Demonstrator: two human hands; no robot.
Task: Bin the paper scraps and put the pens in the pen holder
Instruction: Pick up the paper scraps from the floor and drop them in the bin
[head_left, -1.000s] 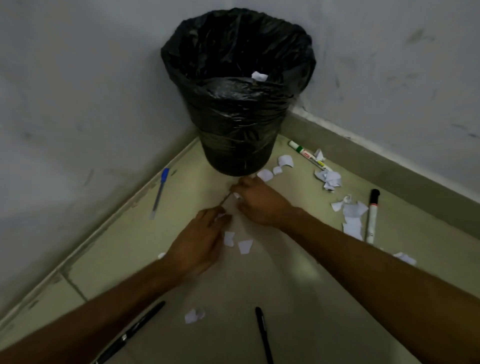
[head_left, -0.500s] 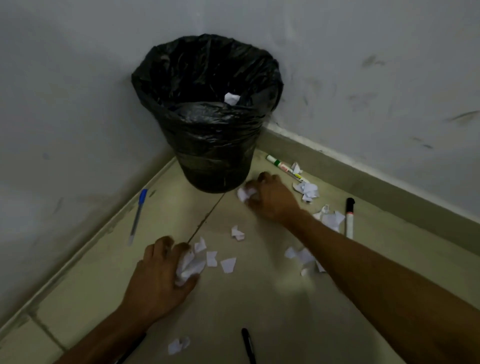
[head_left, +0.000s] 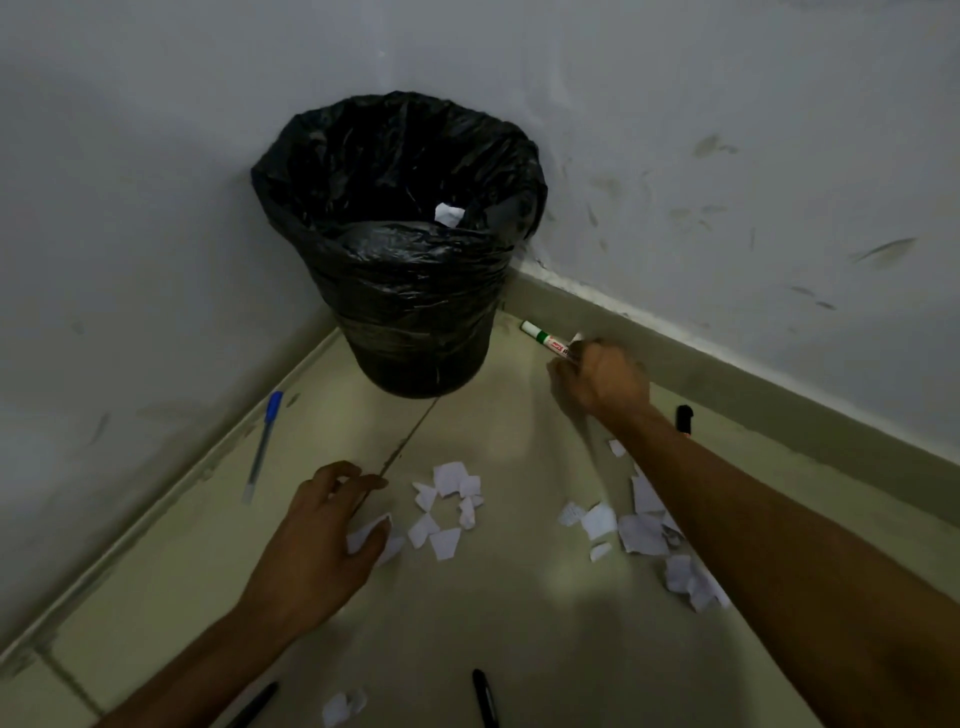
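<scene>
A bin lined with a black bag (head_left: 395, 228) stands in the corner, with one white scrap (head_left: 448, 214) inside. My left hand (head_left: 317, 540) lies on the floor, its thumb closed on a paper scrap (head_left: 366, 535), beside a pile of scraps (head_left: 449, 501). My right hand (head_left: 602, 379) is curled over the body of a green-and-white marker (head_left: 537, 335) by the skirting. A bit of white paper sticks out above its knuckles. More scraps (head_left: 639, 530) lie under my right forearm. No pen holder is in view.
A blue pen (head_left: 265, 441) lies along the left wall. A black marker cap (head_left: 684, 418) shows behind my right wrist. Two black pens (head_left: 484, 699) (head_left: 254, 706) and a crumpled scrap (head_left: 343, 706) lie at the bottom edge. Walls close in on both sides.
My right hand moved right, from the scraps in front of the bin to the green marker. My left hand drew back to the left of the scrap pile.
</scene>
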